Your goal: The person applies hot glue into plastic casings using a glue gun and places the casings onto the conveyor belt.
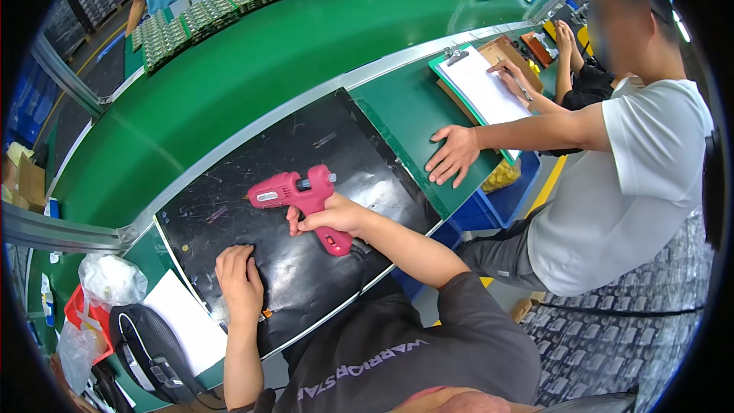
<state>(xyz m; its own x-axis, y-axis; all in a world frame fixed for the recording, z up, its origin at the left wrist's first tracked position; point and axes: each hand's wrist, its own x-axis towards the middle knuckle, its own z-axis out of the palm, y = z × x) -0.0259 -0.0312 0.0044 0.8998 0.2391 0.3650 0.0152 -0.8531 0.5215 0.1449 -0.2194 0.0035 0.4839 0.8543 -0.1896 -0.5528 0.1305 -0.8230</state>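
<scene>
A pink hot glue gun [312, 193] is held over the black mat [229, 191], its nozzle pointing left. My right hand [334, 216] is closed round its handle, a finger by the trigger. On the near left part of the mat rests my left hand [240, 275], fingers stretched out and holding nothing. A small orange bit [266, 313] lies beside my left wrist.
Beyond the mat runs a green conveyor [252, 99], with rows of circuit boards [229, 6] behind it. White paper [183, 321], a black case [149, 352] and a red bin [76, 310] are left. At right, a co-worker [619, 176] writes on a clipboard [482, 84], one hand on the table.
</scene>
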